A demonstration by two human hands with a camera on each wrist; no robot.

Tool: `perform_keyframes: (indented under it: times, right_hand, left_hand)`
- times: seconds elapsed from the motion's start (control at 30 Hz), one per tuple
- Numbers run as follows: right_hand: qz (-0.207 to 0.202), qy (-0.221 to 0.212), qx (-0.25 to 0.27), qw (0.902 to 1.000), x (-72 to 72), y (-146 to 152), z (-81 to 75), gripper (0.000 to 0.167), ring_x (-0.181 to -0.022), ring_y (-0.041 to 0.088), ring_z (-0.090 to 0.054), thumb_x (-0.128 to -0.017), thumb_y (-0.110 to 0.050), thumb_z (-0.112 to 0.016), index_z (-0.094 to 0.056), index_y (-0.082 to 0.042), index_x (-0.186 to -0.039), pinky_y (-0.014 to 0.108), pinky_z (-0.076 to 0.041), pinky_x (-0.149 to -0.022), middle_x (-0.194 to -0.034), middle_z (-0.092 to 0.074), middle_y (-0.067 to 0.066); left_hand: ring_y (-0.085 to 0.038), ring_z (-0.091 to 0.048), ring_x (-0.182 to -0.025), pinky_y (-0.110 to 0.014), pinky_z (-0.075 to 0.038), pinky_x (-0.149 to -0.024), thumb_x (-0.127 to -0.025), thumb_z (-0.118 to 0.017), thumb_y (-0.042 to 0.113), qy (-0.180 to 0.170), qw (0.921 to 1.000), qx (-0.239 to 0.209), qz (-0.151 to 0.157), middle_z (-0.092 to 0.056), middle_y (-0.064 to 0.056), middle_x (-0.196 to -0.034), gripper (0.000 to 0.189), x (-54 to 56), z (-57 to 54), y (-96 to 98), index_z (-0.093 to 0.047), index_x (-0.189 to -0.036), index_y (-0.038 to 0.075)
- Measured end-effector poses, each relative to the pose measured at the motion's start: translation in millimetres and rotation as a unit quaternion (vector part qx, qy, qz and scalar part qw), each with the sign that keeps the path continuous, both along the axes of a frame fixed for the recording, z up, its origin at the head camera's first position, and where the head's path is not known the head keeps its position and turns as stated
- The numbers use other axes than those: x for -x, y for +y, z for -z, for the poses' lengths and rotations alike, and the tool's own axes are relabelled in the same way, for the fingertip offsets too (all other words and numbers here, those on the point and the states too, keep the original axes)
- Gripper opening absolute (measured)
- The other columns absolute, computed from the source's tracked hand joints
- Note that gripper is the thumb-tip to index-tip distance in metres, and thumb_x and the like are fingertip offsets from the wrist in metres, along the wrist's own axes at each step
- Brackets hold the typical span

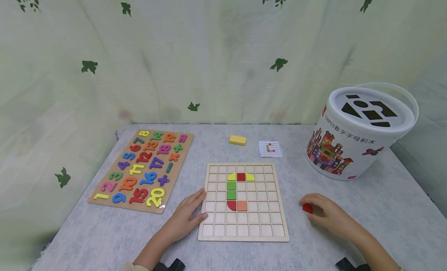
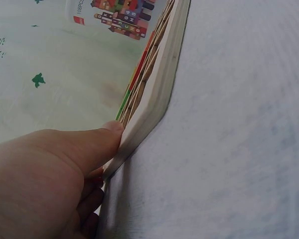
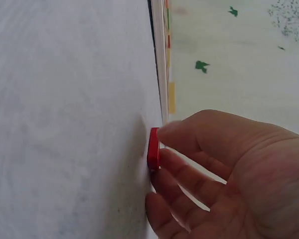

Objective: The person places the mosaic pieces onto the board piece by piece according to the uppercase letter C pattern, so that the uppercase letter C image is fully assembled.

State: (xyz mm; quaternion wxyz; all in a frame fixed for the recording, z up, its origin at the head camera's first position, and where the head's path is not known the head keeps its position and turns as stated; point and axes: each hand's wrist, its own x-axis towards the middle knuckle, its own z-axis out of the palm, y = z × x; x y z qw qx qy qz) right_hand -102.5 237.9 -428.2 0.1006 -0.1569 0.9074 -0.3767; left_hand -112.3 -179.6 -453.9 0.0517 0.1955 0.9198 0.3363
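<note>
A wooden grid board (image 1: pixel 262 228) lies on the table. On it stand coloured blocks: yellow rounded ones, a red square (image 1: pixel 241 177), green squares (image 1: pixel 231 190), a red rounded block (image 1: pixel 231 205) and an orange square (image 1: pixel 242 206). My left hand (image 1: pixel 186 216) rests at the board's left edge, fingers extended, thumb touching the rim (image 2: pixel 152 99). To the board's right, my right hand (image 1: pixel 326 216) pinches a small red block (image 3: pixel 153 149) between thumb and fingers, low over the table. Part of that block is hidden by the fingers.
A card (image 1: pixel 270 149) with a small coloured grid pattern lies behind the board, beside a yellow block (image 1: pixel 238 140). A number puzzle board (image 1: pixel 174 168) is at the left. At the right stands a white bucket (image 1: pixel 356 146) with shaped holes in its lid.
</note>
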Motion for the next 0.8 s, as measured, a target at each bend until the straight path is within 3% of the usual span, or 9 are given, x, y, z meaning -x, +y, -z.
perform_keyframes:
  times: [0.13, 0.33, 0.6, 0.8]
  right_hand:
    - [-0.008, -0.019, -0.002, 0.9998, 1.0, 3.2, 0.0, 0.034, -0.110, 0.025, -0.047, -0.081, -0.001, -0.062, -0.058, -0.012, -0.112, 0.041, -0.041, -0.089, -0.116, -0.052, 0.003]
    - [0.013, 0.004, -0.029, 0.9995, 1.1, 0.1, 3.0, 0.032, -0.102, 0.020, -0.050, -0.079, -0.017, -0.069, -0.060, -0.012, -0.110, 0.037, -0.045, -0.084, -0.112, -0.052, 0.002]
    - [0.038, 0.035, -0.063, 0.9967, 2.5, -3.0, 6.6, 0.028, -0.084, 0.013, -0.050, -0.076, -0.019, -0.072, -0.063, -0.010, -0.102, 0.027, -0.047, -0.068, -0.097, -0.053, -0.001]
    - [0.039, 0.036, -0.068, 0.9963, 2.2, -4.6, 5.1, 0.023, -0.081, 0.012, -0.048, -0.076, -0.023, -0.072, -0.062, -0.014, -0.095, 0.025, -0.046, -0.065, -0.092, -0.052, -0.003]
  left_hand:
    - [-0.026, -0.022, -0.131, -0.050, -0.022, -0.101, -0.087, -0.058, 0.031, -0.004, 1.0000, -0.003, 0.001, -0.024, -0.003, -0.146, 0.063, -0.3, -0.2, -0.1, -0.031, -0.140, 0.006]
    - [-0.026, -0.022, -0.131, -0.050, -0.022, -0.101, -0.087, -0.058, 0.031, -0.004, 1.0000, -0.003, 0.003, -0.023, -0.003, -0.146, 0.064, -0.2, -0.4, -0.5, -0.031, -0.140, 0.006]
    - [-0.026, -0.022, -0.131, -0.050, -0.022, -0.101, -0.088, -0.058, 0.031, -0.005, 1.0000, -0.001, 0.001, -0.023, -0.002, -0.146, 0.064, -0.5, 0.6, -0.9, -0.031, -0.140, 0.007]
    - [-0.027, -0.022, -0.131, -0.050, -0.022, -0.101, -0.087, -0.058, 0.031, -0.003, 1.0000, -0.002, 0.000, -0.024, -0.002, -0.146, 0.063, -0.7, 0.2, -0.6, -0.032, -0.140, 0.007]
